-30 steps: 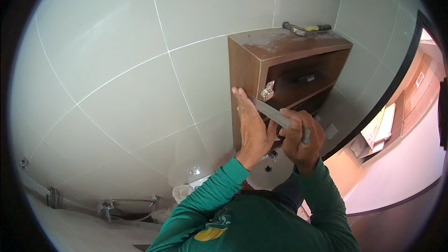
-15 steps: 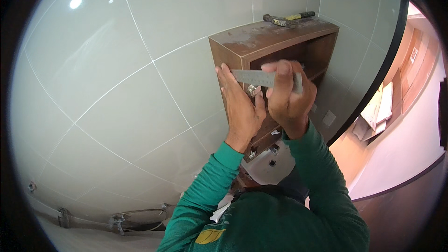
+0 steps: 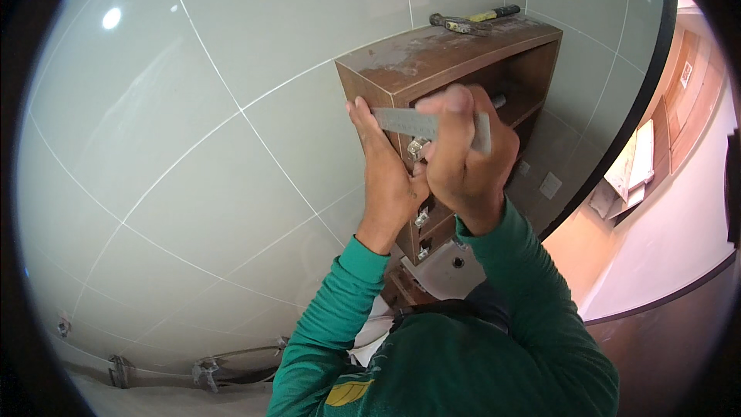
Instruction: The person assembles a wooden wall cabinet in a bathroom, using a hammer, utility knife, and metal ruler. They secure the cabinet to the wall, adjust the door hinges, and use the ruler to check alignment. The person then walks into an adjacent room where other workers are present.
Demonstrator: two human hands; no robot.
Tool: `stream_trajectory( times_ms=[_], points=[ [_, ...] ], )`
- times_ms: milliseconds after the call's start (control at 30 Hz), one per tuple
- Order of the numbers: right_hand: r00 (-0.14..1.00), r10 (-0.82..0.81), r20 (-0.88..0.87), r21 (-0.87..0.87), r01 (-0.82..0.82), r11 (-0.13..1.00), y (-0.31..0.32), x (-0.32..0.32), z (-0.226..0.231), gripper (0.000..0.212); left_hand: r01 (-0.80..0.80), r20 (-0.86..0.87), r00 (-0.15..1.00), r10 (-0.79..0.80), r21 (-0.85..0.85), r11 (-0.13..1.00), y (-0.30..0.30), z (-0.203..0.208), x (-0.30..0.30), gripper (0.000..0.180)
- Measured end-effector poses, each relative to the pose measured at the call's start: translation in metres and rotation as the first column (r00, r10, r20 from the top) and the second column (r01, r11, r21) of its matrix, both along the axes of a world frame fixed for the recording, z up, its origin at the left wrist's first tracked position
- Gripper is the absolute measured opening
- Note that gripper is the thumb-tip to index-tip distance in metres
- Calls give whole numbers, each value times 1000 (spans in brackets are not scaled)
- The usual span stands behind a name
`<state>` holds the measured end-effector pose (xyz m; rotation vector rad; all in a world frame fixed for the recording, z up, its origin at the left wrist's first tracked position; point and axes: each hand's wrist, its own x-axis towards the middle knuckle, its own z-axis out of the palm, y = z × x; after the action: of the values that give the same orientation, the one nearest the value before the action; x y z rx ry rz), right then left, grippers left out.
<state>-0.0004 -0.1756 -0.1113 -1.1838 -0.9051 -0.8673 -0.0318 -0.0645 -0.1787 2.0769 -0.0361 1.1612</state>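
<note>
atop the wooden cabinet (image 3: 455, 50) (dusty) — a hammer (image 3: 472, 20).

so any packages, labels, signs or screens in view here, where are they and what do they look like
Patch: yellow, on the front of the person's green shirt at the lower edge; its marking is too small to make out.
Flat panel: small, pale, rectangular, on the wood-coloured surface at the far right; a sign or plate, cannot tell which.
Packages and screens: none to be seen around the wooden cabinet or on the tiled wall.

one wooden cabinet (image 3: 432, 58), one steel ruler (image 3: 409, 122), perhaps two tools (image 3: 471, 20)
</note>
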Motion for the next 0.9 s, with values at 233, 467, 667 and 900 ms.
stream_trajectory(
  times_ms=[233,467,667,900],
  points=[
    [997,-53,-57,29,54,998,2,-7,-12,47,-202,-50,977,207,89,975,3,-17,8,133],
    [999,-54,0,97,54,994,16,5,13,43,-65,-72,995,72,90,994,4,-11,10,122],
    [997,25,-73,81,-19,997,16,4,23,41,4,-23,1000,-3,56,998,-1,-2,2,114],
    [970,-154,188,36,150,988,23,13,28,42,-76,-63,994,89,179,981,6,-4,2,114]
  ],
)
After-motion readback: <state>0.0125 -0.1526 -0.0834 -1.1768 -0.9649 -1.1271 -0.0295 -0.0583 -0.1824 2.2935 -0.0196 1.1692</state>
